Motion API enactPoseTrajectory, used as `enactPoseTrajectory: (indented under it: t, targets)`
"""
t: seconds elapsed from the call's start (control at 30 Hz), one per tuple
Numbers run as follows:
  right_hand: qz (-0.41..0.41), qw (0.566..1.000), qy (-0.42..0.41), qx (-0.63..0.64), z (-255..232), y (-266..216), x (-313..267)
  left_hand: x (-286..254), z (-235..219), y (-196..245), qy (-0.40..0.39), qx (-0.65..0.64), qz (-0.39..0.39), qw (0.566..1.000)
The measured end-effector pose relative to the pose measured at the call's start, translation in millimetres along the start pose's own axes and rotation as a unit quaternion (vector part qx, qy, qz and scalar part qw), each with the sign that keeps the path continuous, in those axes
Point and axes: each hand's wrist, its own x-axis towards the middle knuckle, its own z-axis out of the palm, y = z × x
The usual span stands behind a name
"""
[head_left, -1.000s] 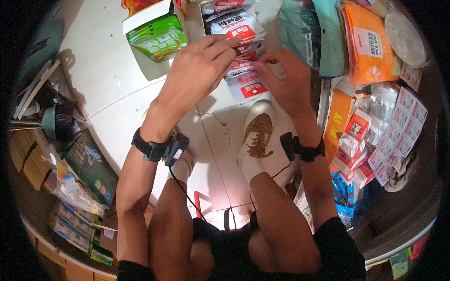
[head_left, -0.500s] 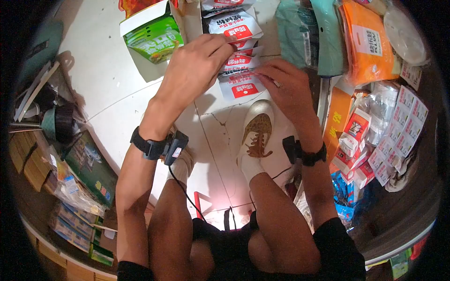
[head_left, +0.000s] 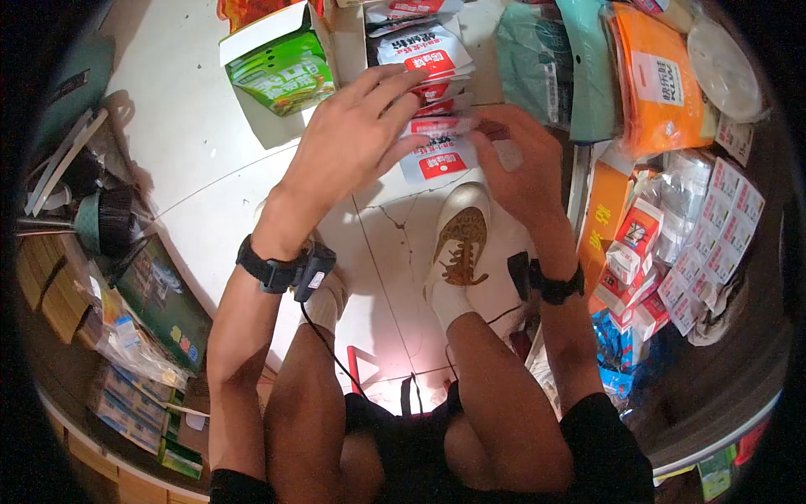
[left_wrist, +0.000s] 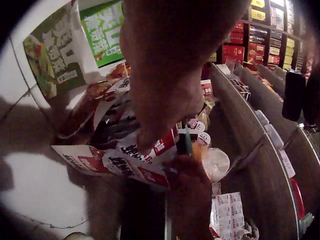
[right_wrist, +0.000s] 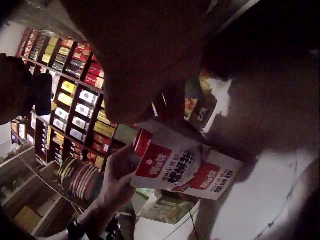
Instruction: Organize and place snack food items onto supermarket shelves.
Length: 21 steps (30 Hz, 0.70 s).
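Observation:
A narrow white, red and black printed box (head_left: 441,166) stands on the floor, its flap folded out toward me. Several white-and-red packets (head_left: 420,46) are packed upright in a row inside. My left hand (head_left: 353,139) rests its fingertips on the packets from the left, thumb spread away from the fingers. At the right side of the row is my right hand (head_left: 525,160), fingers bent and blurred at the packet edges; I cannot tell whether it pinches one. In the right wrist view my left hand (right_wrist: 120,172) reaches the printed flap (right_wrist: 215,177).
A green open carton (head_left: 285,76) stands left of the box. Teal packages (head_left: 579,67) and an orange package (head_left: 651,80) lie to the right, above small red-and-white boxes (head_left: 634,239) and a label sheet (head_left: 714,244). My shoe (head_left: 462,231) is just below the box.
My left thumb has spread away from the packets. My right fingers first drew back toward me, then moved up and in along the packet edges again. The box stays nearly in place.

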Motion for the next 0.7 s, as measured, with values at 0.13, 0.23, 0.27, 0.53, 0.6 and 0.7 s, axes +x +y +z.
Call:
enactPoseTrajectory:
  t: [0.13, 0.23, 0.27, 0.53, 0.6, 0.7]
  targets:
    - [-0.024, 0.998, 0.046, -0.030, 1.4, 11.9, -24.1, 2.9, -1.2, 2.9, 0.028, 0.016, -0.003, 0.999]
    - [-0.065, 0.992, -0.003, -0.112, 9.4, 13.1, -29.0, 0.9, -0.5, 8.1, 0.062, 0.040, -0.002, 0.997]
    - [-0.067, 0.992, -0.027, -0.107, 12.4, 14.6, -29.7, -0.1, 1.6, 10.2, 0.079, 0.061, -0.007, 0.995]
    - [-0.083, 0.988, 0.092, -0.088, 25.1, 14.4, -12.9, 0.7, 8.8, 5.5, 0.069, 0.020, 0.026, 0.997]
    - [-0.069, 0.988, 0.111, -0.088, 27.7, 9.7, -9.7, 0.1, 8.2, 4.9, 0.065, 0.007, 0.032, 0.997]
    - [0.012, 0.991, 0.113, -0.073, 35.3, 13.2, -5.5, 0.2, 4.8, 3.4, 0.063, -0.086, 0.006, 0.994]
